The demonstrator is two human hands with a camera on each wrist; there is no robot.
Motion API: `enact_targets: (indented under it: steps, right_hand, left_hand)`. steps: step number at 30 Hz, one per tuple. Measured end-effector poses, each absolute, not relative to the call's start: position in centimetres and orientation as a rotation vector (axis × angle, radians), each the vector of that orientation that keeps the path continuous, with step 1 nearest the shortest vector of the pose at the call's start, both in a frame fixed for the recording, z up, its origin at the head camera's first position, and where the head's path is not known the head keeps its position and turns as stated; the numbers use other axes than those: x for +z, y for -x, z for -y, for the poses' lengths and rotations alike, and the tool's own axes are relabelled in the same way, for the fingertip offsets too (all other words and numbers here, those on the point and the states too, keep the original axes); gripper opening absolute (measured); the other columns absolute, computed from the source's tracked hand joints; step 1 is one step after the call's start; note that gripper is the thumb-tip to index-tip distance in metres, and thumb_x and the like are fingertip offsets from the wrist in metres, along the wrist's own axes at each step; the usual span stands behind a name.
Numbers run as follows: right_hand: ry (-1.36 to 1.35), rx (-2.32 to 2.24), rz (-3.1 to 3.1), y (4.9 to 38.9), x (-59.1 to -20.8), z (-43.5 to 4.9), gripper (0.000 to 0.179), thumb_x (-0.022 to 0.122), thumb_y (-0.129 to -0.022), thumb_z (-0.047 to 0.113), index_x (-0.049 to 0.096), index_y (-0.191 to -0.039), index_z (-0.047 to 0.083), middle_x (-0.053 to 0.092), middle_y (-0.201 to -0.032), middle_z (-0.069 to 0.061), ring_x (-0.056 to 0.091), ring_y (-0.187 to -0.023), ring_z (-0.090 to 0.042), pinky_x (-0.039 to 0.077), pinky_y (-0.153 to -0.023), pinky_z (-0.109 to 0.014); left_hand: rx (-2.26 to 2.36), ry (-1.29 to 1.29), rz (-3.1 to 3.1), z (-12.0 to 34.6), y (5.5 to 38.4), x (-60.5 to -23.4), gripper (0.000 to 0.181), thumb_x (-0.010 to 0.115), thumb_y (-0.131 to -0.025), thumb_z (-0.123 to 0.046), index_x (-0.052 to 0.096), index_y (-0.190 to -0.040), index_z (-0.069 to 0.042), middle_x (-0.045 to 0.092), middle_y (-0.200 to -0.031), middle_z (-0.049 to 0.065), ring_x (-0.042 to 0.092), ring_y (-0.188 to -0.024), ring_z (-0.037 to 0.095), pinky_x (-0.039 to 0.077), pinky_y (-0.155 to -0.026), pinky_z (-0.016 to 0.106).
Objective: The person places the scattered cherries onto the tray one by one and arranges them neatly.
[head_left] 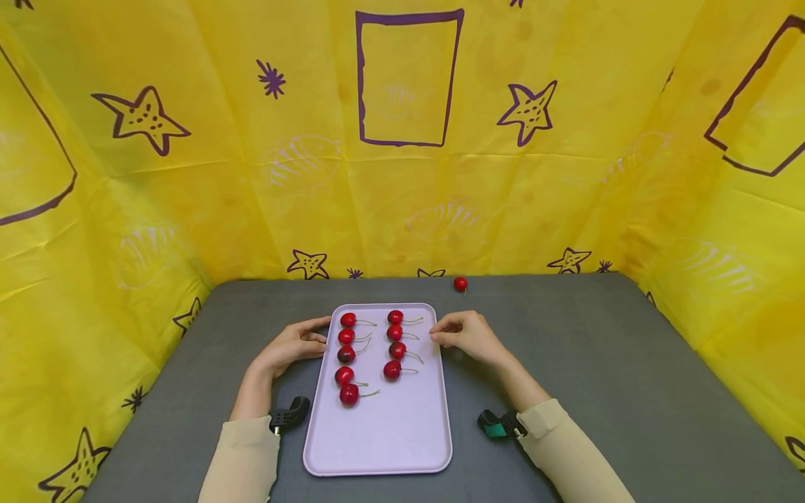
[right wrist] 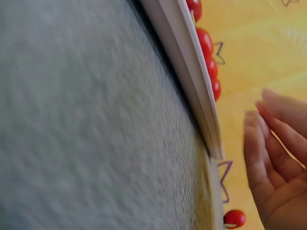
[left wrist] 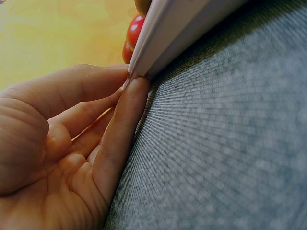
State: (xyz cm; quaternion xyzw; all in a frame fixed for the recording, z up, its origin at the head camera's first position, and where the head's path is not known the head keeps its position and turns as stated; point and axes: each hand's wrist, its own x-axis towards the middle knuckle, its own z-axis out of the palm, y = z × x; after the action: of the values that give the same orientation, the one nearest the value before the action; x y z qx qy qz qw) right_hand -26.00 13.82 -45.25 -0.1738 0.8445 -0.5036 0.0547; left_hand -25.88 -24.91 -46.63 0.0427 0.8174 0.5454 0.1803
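Observation:
A pale lilac tray lies in front of me with two columns of red cherries on it, stems pointing mostly right. My left hand is at the tray's upper left edge. In the left wrist view, its thumb lies on top of the rim and a finger sits under it, pinching the tray. My right hand hovers by the upper right edge, nearest the cherries of the right column. In the right wrist view its fingers are loosely bent, apart from the rim, with nothing seen between them.
A single cherry lies off the tray at the far edge of the grey table. A yellow patterned cloth stands as walls behind and at both sides. Black wrist straps are on both wrists.

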Motion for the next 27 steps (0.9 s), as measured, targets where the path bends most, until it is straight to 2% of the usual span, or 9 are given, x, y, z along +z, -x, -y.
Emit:
enact_targets:
  steps: [4,7,12,14,21,27]
  right_hand:
    - [0.325,-1.717,-2.529,27.1,-45.4,-14.6,0.021,0.076,-0.085,0.017,0.076,-0.100,0.002,0.076,-0.085,-0.008,0.069,-0.070,-0.013,0.059,-0.068,-0.028]
    - [0.189,-1.882,-2.459,28.1,-45.6,-15.3,0.027,0.075,-0.086,0.014,0.073,-0.105,-0.005,0.076,-0.087,-0.005,0.071,-0.073,-0.010,0.060,-0.073,-0.025]
    - [-0.035,-2.104,-2.370,29.9,-45.8,-16.1,0.033,0.073,-0.087,0.008,0.068,-0.112,-0.012,0.072,-0.080,0.009,0.068,-0.068,-0.003,0.059,-0.070,-0.020]
    - [-0.120,-2.147,-2.368,30.5,-45.9,-16.3,0.035,0.073,-0.087,0.008,0.067,-0.114,-0.013,0.071,-0.079,0.010,0.067,-0.066,-0.002,0.059,-0.069,-0.018]
    - [-0.415,-2.112,-2.496,31.8,-45.9,-16.7,0.030,0.076,-0.085,0.014,0.073,-0.109,-0.003,0.072,-0.082,0.002,0.067,-0.063,-0.001,0.056,-0.065,-0.014]
    - [-0.467,-2.023,-2.585,32.4,-46.6,-16.8,0.027,0.074,-0.085,0.013,0.074,-0.108,-0.002,0.077,-0.093,-0.010,0.068,-0.063,0.000,0.057,-0.065,-0.015]
  left_hand:
    - [1.540,-0.116,-2.313,24.9,25.9,-46.6,0.069,0.068,-0.090,-0.013,0.038,-0.151,-0.008,0.066,-0.111,0.016,0.063,-0.093,0.016,0.059,-0.085,0.025]
    - [1.536,-0.113,-2.318,24.9,26.0,-46.7,0.069,0.068,-0.090,-0.014,0.039,-0.151,-0.008,0.066,-0.111,0.016,0.063,-0.093,0.016,0.059,-0.085,0.025]
    - [1.539,-0.110,-2.314,24.9,25.9,-46.8,0.069,0.069,-0.090,-0.014,0.039,-0.151,-0.008,0.066,-0.111,0.015,0.063,-0.093,0.017,0.059,-0.085,0.025]
    - [1.545,-0.111,-2.309,24.9,25.9,-46.7,0.069,0.068,-0.089,-0.013,0.038,-0.151,-0.008,0.066,-0.110,0.015,0.063,-0.093,0.016,0.059,-0.085,0.025]
    - [1.542,-0.117,-2.312,24.9,25.9,-46.7,0.069,0.068,-0.089,-0.013,0.038,-0.151,-0.007,0.067,-0.110,0.015,0.063,-0.093,0.016,0.059,-0.085,0.026]
    - [1.545,-0.122,-2.314,25.0,26.0,-46.9,0.069,0.068,-0.089,-0.013,0.038,-0.151,-0.007,0.067,-0.110,0.015,0.063,-0.093,0.016,0.059,-0.085,0.025]
